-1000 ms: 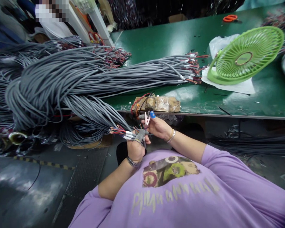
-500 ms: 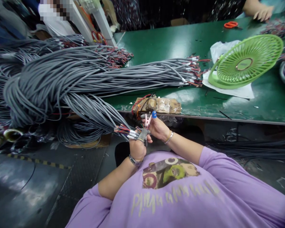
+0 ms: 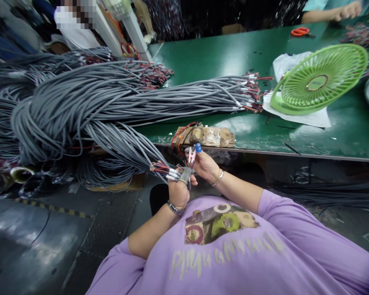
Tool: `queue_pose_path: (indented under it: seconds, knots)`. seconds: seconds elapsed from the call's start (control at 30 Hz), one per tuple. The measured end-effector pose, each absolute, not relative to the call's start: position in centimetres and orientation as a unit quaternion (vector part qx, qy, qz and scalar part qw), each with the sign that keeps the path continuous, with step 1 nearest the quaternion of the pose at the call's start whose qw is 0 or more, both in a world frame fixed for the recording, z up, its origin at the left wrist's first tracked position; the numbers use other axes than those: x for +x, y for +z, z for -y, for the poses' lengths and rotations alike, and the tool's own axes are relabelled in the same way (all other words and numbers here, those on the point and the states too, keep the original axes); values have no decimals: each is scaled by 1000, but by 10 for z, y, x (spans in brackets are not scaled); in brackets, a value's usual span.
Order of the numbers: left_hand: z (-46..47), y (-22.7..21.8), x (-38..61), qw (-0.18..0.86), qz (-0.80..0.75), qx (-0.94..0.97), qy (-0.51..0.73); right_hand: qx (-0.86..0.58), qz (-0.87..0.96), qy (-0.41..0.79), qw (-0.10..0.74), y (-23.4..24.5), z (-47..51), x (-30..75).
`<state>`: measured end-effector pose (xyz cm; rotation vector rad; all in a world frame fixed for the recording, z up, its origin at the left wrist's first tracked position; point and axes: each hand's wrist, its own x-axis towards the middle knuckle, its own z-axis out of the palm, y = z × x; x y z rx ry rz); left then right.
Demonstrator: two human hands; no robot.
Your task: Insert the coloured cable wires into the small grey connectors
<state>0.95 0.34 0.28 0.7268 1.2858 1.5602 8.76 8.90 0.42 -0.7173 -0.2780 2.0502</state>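
Observation:
My left hand (image 3: 178, 191) is closed around the end of a grey cable, with a dark grey wrapping over its thumb or fingers. White-sleeved cable ends (image 3: 172, 174) with bare coloured wires lie against it, part of a bundle of grey cables (image 3: 126, 143) that hangs off the table edge. Just right of it, my right hand (image 3: 205, 164) pinches a small pink tool (image 3: 191, 155), shaped like a clip or tweezers, near fine wires at the left fingers. A blue cover (image 3: 198, 148) sits on a right fingertip. What the tool's tips grip is too small to tell.
On the green table (image 3: 221, 53) lie a large heap of grey cables (image 3: 172, 98), a wooden block (image 3: 215, 136) with wires at the front edge, a green fan (image 3: 320, 82) and orange-handled scissors (image 3: 300, 32). Another person's hand (image 3: 347, 11) is at the far right.
My hands stay nearly in place, with only slight finger movement. The view has shifted a little. At the far right, the other person's hand and forearm have moved.

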Motion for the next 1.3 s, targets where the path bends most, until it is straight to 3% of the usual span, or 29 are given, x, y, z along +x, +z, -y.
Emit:
queue_pose_path:
  seconds: [1.0, 1.3]
  knots:
    - [-1, 9, 9, 481, -529, 294, 634, -253, 127, 857, 431, -2, -86, 92]
    - [15, -9, -4, 468, -544, 335, 610, -212, 246, 892, 315, -20, -81, 128]
